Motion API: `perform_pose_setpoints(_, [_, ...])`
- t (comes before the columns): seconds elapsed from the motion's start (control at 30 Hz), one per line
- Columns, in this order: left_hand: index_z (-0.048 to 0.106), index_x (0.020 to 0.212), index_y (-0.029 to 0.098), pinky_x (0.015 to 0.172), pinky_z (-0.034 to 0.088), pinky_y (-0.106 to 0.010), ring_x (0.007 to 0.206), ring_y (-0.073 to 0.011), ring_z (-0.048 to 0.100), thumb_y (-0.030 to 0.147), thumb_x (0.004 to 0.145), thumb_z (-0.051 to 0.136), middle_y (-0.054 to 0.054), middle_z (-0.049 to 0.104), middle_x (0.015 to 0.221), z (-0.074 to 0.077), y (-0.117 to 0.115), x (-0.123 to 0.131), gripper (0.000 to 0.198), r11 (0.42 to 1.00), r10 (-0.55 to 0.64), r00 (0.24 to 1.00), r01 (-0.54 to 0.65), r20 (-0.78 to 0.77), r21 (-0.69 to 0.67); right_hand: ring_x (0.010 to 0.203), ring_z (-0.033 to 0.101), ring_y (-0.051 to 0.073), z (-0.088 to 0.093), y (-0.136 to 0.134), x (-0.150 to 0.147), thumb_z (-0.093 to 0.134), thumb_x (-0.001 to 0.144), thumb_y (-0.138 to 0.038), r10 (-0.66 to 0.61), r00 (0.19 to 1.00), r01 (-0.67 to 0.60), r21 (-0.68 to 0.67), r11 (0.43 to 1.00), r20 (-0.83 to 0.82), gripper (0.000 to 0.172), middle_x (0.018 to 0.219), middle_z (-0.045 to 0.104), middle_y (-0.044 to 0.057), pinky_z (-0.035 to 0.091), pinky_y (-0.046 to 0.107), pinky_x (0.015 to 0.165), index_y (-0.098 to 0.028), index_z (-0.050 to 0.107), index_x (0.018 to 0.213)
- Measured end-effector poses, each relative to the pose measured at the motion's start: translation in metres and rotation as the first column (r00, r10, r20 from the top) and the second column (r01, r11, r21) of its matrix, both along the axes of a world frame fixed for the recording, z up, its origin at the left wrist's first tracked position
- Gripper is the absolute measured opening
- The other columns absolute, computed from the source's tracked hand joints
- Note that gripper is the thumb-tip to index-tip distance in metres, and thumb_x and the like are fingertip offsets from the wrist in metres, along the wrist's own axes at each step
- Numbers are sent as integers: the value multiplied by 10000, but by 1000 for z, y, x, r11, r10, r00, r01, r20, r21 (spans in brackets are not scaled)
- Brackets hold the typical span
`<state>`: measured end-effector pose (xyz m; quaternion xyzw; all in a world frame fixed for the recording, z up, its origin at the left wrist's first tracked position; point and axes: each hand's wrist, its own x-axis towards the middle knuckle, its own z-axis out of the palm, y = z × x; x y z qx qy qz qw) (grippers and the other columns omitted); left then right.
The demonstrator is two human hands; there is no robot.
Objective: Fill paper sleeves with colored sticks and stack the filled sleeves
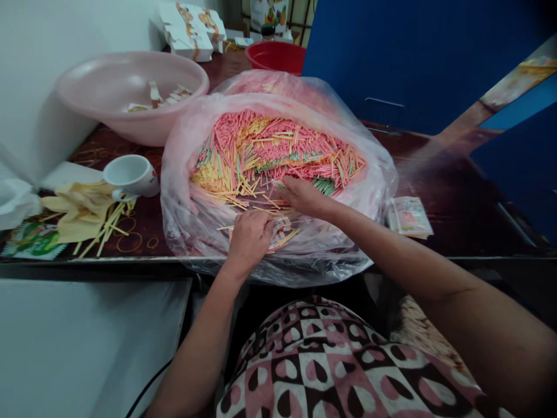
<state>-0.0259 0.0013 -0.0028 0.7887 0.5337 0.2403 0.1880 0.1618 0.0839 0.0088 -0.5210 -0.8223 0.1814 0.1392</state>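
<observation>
My left hand point(250, 235) is closed on a packet point(282, 227) at the near edge of the bag point(183, 191), close to the supply. My right hand point(304, 197), fingers loosely spread, lies on the sticks point(270, 145) inside the bag.

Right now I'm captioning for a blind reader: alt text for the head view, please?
In a plastic bag heaped with pink, yellow and green sticks, the left hand holds a packet; the right hand touches the sticks. A pink basin and white cup stand left.
</observation>
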Motion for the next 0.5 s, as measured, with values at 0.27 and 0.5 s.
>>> perform_pose_setpoints(0.27, [705, 940, 210, 909, 489, -396, 1004, -262, 688, 270, 977, 547, -89, 786, 1047, -6, 4, -6, 173, 1000, -24, 992, 22, 127, 14, 677, 520, 149, -13, -6, 2, 501, 986, -328, -228, 754, 128, -203, 971, -616, 212, 727, 580, -24, 442, 293, 685, -233, 507, 798])
perform_pose_setpoints(0.5, [713, 939, 210, 898, 497, -390, 1002, -260, 693, 271, 968, 555, -88, 786, 1029, -8, 4, -6, 171, 999, -19, 991, 15, 133, 29, 717, 457, 146, -14, -7, 5, 501, 967, -395, -87, 839, 37, -103, 994, -538, 254, 731, 496, -34, 438, 285, 714, -245, 445, 771])
